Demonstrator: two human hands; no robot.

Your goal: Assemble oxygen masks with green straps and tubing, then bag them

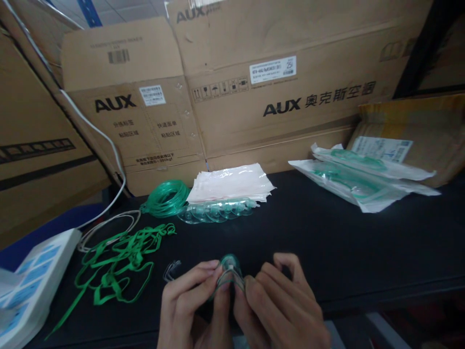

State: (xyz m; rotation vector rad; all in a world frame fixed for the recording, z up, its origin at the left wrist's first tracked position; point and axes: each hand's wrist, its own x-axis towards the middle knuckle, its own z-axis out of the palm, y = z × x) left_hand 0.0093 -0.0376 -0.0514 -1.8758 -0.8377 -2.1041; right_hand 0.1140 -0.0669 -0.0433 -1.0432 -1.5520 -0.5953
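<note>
A clear green oxygen mask (230, 262) is held low over the front of the black table. My left hand (192, 305) pinches its left side between thumb and fingers. Closed on the opposite side is my right hand (279, 305), its thumb and curled fingers pressing the rim. The fingers cover much of the mask's lower part. To the left of my hands lie thin clear strips (171, 270) and a tangle of green elastic straps (119, 264). Further back, several similar clear green masks (218, 212) overlap in a row.
Behind the masks is a stack of white pouches (232, 182), beside coiled green tubing (167, 198). Packaged masks (356, 182) lie at the right. A white power strip (43, 281) with a cable (109, 140) occupies the left. Large cardboard boxes (232, 121) stand along the back.
</note>
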